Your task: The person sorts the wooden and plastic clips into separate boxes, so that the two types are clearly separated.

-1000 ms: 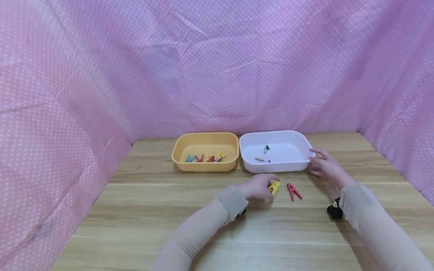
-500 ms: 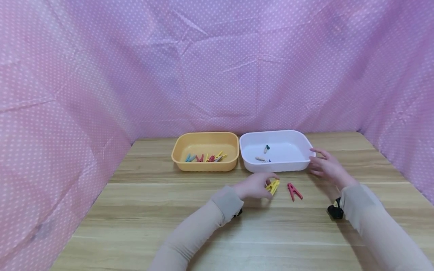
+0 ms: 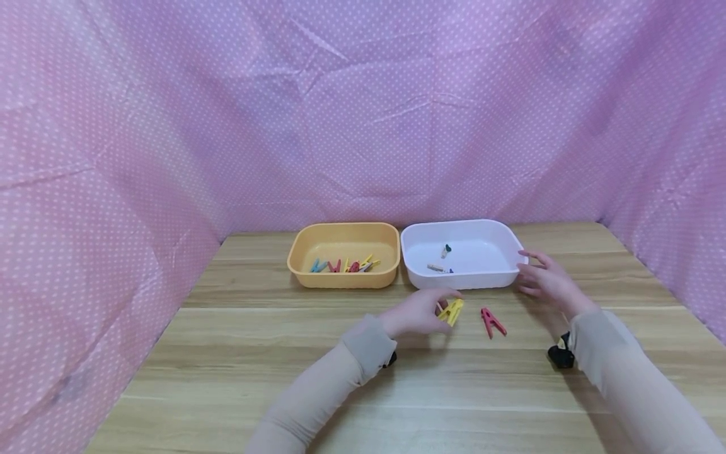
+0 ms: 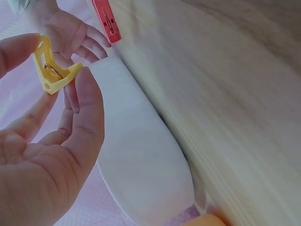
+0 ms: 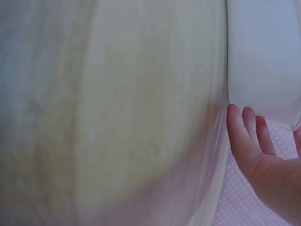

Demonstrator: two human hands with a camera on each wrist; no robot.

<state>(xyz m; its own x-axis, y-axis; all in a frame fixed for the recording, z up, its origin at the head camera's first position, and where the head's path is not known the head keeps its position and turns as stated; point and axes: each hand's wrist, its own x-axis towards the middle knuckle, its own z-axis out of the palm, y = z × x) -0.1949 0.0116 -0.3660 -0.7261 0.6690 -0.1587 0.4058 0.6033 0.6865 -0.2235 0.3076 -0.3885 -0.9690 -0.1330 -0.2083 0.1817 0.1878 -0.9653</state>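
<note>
In the head view my left hand pinches a yellow clothespin in front of the white bin. The left wrist view shows this clothespin between thumb and fingers, its metal spring visible. My right hand touches the right end of the white bin, its fingers extended against the wall, as the right wrist view also shows with the hand at the bin's corner. A red clothespin lies on the table between the two hands.
Left of the white bin stands an orange bin holding several coloured clothespins. Inside the white bin lie a few small wooden pegs. Both bins sit on the wooden table, before a pink dotted cloth.
My left hand has moved a little to the left with the yellow clothespin, away from the red one. The right hand has stayed at the white bin.
</note>
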